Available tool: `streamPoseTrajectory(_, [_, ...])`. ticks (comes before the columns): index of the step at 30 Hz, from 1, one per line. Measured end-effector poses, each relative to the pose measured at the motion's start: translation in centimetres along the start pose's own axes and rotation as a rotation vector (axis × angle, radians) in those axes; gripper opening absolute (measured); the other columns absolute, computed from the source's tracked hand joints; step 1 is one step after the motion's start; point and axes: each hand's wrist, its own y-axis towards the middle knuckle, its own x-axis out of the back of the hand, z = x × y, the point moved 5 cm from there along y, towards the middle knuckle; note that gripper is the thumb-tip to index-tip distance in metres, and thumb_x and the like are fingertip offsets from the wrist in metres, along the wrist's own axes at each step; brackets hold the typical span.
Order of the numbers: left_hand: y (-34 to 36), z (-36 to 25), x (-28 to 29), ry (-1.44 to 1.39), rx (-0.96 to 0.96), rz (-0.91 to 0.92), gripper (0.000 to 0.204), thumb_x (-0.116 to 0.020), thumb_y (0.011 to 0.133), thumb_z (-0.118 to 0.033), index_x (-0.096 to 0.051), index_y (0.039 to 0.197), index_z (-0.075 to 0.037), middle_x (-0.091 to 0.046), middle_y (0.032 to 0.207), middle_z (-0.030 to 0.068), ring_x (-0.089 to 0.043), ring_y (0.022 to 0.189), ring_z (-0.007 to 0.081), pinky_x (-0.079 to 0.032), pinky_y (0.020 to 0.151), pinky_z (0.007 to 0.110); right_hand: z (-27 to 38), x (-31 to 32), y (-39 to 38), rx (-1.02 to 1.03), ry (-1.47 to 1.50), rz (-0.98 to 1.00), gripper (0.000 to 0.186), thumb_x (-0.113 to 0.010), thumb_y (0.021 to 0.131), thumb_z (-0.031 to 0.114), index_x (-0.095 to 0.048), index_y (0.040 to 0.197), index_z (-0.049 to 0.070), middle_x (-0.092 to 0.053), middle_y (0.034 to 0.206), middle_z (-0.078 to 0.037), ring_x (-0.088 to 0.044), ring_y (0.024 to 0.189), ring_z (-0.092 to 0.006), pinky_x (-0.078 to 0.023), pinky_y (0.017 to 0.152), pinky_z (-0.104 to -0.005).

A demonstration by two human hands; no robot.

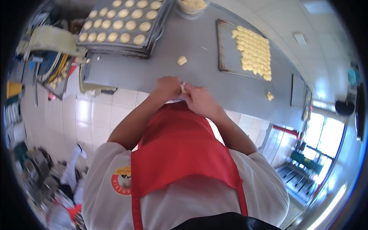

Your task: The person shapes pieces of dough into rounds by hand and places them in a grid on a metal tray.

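Left hand (pixel 168 87): blurring in the view, sitting with fingers curled inward at the table's near edge. Pale piece (pixel 182 88): showing between the two hands' fingertips, too small for its long axis to be told. Right hand (pixel 199 100): meeting the left, its fingers bending in toward the piece; which hand is gripping it, and how tightly, cannot be told. Dough lump (pixel 182 60): lying loose straight beyond the joined hands, apart from both, the left being slightly nearer; blocky, showing no clear long axis.

Surface, grey table (pixel 195 42): bearing, at left, a stacked dark tray (pixel 147 48) that is holding rows of dough rounds (pixel 119 25); next, a tub (pixel 188 10) standing at the far edge; then a flat tray (pixel 229 50) carrying closely packed dough pieces (pixel 253 51); rightmost, a small lump (pixel 270 96) lying by itself.

Room: racked trays standing at left, a person in white occupying the lower left, pale floor tiles (pixel 90 119) showing beneath, a bright window (pixel 331 134) glaring at right.
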Motion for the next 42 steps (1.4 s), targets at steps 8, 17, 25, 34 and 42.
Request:
streamPoseTrajectory(8, [1.5, 0.4, -2.1, -0.264, -0.294, -0.220, 0.042, -0.061, 0.105, -0.048, -0.073, 0.101, -0.007, -0.073, 0.092, 0.0110, -0.073, 0.088, 0.0284, -0.058, 0.079, 0.043, 1.3, 9.7, -6.6, -0.004, 0.384, -0.122, 0.024, -0.065, 0.108, 0.022, -0.071, 0.098, 0.001, -0.067, 0.086, -0.003, -0.058, 0.075, -0.0115, -0.047, 0.068, -0.0313])
streamPoseTrajectory(17, [5.4, 3.8, -1.8, -0.848, -0.042, -0.193, 0.024, -0.073, 0.101, -0.023, -0.066, 0.114, -0.003, -0.066, 0.093, 0.0058, -0.067, 0.080, 0.0194, -0.057, 0.075, 0.036, -12.5, 27.4, -27.3, 0.213, -0.075, -1.982, 0.025, -0.067, 0.105, 0.006, -0.056, 0.127, 0.002, -0.072, 0.102, -0.013, -0.073, 0.080, -0.0165, -0.060, 0.068, -0.0277])
streamPoseTrajectory(25, [11.2, 4.0, 0.1, -0.124, -0.096, -0.379, 0.046, -0.082, 0.092, -0.023, -0.061, 0.127, -0.002, -0.070, 0.115, 0.0174, -0.071, 0.102, 0.0341, -0.057, 0.089, 0.043, -36.4, 11.1, -13.3, -0.614, 0.163, -1.212, 0.049, -0.066, 0.091, 0.010, -0.060, 0.140, 0.006, -0.066, 0.129, -0.024, -0.064, 0.118, -0.0385, -0.054, 0.098, -0.0476])
streamPoseTrajectory(34, [1.5, 2.8, 0.0, -0.376, -0.142, -0.362, 0.044, -0.084, 0.089, -0.028, -0.062, 0.120, -0.006, -0.066, 0.120, 0.0156, -0.066, 0.111, 0.0351, -0.053, 0.093, 0.047, -17.1, 0.7, -1.4, -0.174, 0.277, -0.530, 0.022, -0.071, 0.096, 0.013, -0.071, 0.117, 0.006, -0.066, 0.115, -0.014, -0.066, 0.098, -0.0261, -0.056, 0.080, -0.0440])
streamPoseTrajectory(42, [7.4, 0.9, -4.4, 0.094, -0.426, -0.436, 0.026, -0.065, 0.101, -0.029, -0.064, 0.121, -0.012, -0.066, 0.116, 0.0137, -0.057, 0.123, 0.0358, -0.042, 0.106, 0.053, -13.6, -5.8, 3.2, 0.236, -0.431, -0.353, 0.019, -0.072, 0.091, 0.023, -0.073, 0.108, 0.014, -0.062, 0.108, -0.010, -0.060, 0.104, -0.0308, -0.046, 0.092, -0.0494])
